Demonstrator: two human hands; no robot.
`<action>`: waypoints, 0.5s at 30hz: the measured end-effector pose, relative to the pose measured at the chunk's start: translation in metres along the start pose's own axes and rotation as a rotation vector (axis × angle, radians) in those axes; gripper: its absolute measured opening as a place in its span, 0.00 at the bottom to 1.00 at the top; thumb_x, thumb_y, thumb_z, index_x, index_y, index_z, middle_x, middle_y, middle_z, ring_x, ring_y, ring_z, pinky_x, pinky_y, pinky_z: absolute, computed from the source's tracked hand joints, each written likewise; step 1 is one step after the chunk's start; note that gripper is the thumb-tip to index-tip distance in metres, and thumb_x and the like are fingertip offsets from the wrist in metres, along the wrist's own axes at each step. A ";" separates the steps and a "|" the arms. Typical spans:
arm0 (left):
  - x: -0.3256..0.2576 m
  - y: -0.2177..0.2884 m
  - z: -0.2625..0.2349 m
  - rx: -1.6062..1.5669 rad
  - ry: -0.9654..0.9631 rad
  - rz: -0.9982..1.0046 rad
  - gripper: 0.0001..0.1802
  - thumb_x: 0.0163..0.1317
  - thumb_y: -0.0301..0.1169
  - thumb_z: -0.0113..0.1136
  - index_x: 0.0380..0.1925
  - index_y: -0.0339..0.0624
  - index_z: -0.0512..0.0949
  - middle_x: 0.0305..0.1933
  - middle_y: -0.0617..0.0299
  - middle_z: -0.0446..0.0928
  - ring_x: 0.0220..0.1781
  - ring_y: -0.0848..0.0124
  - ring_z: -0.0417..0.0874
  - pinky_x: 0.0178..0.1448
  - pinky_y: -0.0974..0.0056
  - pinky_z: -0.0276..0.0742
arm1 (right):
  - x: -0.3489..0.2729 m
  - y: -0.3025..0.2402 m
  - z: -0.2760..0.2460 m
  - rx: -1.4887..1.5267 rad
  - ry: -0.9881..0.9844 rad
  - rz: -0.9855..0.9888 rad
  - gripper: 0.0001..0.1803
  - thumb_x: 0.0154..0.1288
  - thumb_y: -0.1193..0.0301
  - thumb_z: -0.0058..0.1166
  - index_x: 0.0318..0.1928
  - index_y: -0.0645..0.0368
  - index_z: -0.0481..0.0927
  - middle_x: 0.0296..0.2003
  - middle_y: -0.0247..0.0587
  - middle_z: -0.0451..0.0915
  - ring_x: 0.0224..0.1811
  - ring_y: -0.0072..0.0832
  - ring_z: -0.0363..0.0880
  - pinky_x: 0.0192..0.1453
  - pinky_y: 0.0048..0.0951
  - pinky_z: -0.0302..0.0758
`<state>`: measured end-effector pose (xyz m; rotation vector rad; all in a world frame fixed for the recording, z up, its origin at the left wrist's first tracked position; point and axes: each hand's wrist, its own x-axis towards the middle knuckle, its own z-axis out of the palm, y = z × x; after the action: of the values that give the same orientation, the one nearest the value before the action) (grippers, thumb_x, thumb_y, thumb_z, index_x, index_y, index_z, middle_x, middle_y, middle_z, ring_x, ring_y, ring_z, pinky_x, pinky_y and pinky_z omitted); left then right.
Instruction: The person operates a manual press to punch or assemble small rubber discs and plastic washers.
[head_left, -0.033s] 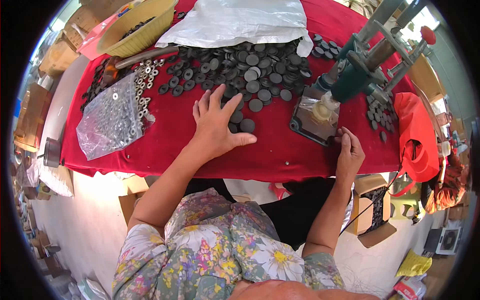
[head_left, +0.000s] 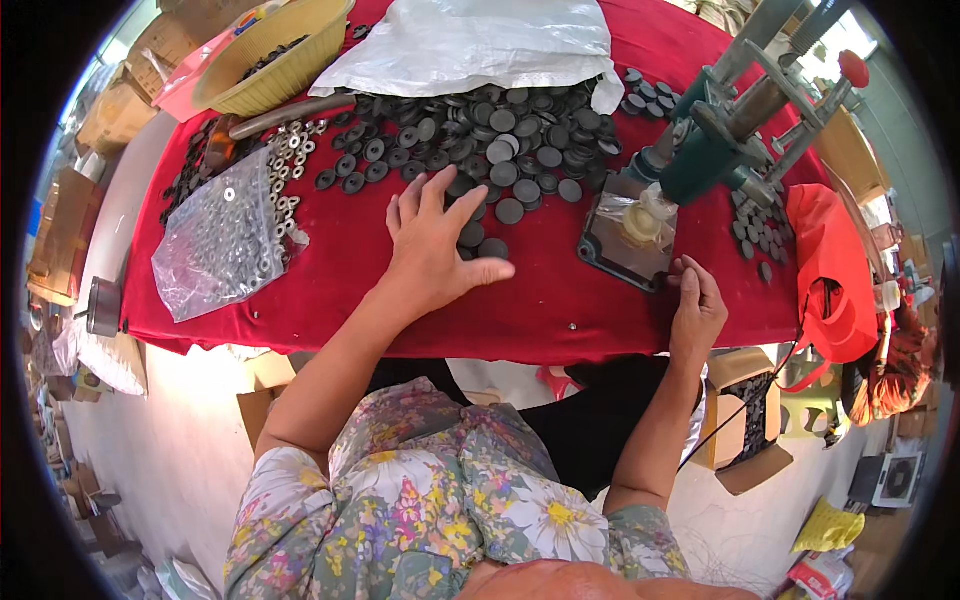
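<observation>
My left hand (head_left: 432,250) is open, palm down, with its fingers spread over the near edge of a pile of black round discs (head_left: 500,150). Its thumb points right, just in front of a loose disc (head_left: 492,249). My right hand (head_left: 697,308) is closed at the near right corner of the press's base plate (head_left: 612,256), thumb and fingers drawn together; what they hold, if anything, I cannot make out. On that plate stands a pale yellowish round die (head_left: 641,225) with clear plastic film around it, under the green hand press (head_left: 705,150).
Left on the red cloth (head_left: 360,290) lie a clear bag of metal washers (head_left: 222,235), loose washers (head_left: 288,205) and a hammer (head_left: 285,116). Behind are a yellow basket (head_left: 262,75) and a white sack (head_left: 465,45). A red bag (head_left: 832,270) hangs right; an open carton (head_left: 745,425) stands below.
My left hand has shifted very slightly to the right, its thumb now nearer the loose disc. My right hand has stayed in place.
</observation>
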<state>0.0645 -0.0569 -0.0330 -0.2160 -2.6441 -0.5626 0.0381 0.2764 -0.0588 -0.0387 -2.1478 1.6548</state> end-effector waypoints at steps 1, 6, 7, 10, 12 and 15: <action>0.010 -0.003 0.001 -0.017 0.018 0.034 0.43 0.42 0.56 0.75 0.58 0.48 0.77 0.68 0.45 0.63 0.68 0.42 0.61 0.70 0.37 0.52 | 0.000 0.000 0.000 0.000 0.004 -0.003 0.14 0.74 0.71 0.51 0.51 0.67 0.82 0.41 0.41 0.84 0.40 0.22 0.81 0.49 0.24 0.76; 0.044 -0.015 -0.002 -0.046 0.022 -0.022 0.22 0.53 0.42 0.71 0.46 0.45 0.83 0.56 0.57 0.76 0.61 0.56 0.70 0.63 0.46 0.62 | -0.001 0.003 -0.002 0.004 0.000 -0.031 0.13 0.74 0.72 0.51 0.50 0.67 0.82 0.41 0.41 0.84 0.40 0.22 0.80 0.48 0.23 0.76; 0.047 -0.017 -0.002 -0.060 0.116 -0.021 0.17 0.49 0.33 0.71 0.41 0.43 0.84 0.50 0.60 0.77 0.57 0.57 0.72 0.61 0.49 0.64 | -0.002 0.003 -0.002 0.005 0.003 -0.028 0.13 0.74 0.72 0.51 0.50 0.67 0.82 0.41 0.41 0.84 0.40 0.22 0.80 0.48 0.23 0.76; 0.056 -0.035 -0.003 -0.116 0.112 -0.095 0.17 0.49 0.31 0.71 0.41 0.43 0.85 0.48 0.58 0.78 0.55 0.56 0.74 0.58 0.52 0.68 | -0.003 0.001 -0.002 -0.012 0.009 -0.029 0.13 0.73 0.72 0.51 0.50 0.66 0.82 0.41 0.40 0.84 0.39 0.22 0.80 0.48 0.23 0.76; 0.063 -0.043 0.001 -0.084 0.124 -0.064 0.17 0.49 0.34 0.71 0.40 0.43 0.85 0.46 0.56 0.78 0.53 0.55 0.75 0.56 0.54 0.71 | -0.004 0.000 -0.001 -0.057 0.003 -0.043 0.12 0.73 0.72 0.52 0.49 0.67 0.83 0.40 0.40 0.84 0.39 0.22 0.80 0.47 0.24 0.76; 0.070 -0.043 0.007 -0.037 -0.040 -0.125 0.21 0.49 0.40 0.72 0.41 0.42 0.85 0.46 0.54 0.79 0.53 0.54 0.76 0.56 0.52 0.70 | -0.005 -0.002 -0.001 -0.078 0.023 -0.014 0.12 0.72 0.72 0.52 0.48 0.67 0.83 0.40 0.39 0.84 0.38 0.22 0.80 0.47 0.23 0.76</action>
<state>-0.0106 -0.0880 -0.0236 -0.0745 -2.7015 -0.6550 0.0437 0.2757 -0.0588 -0.0656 -2.1901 1.5548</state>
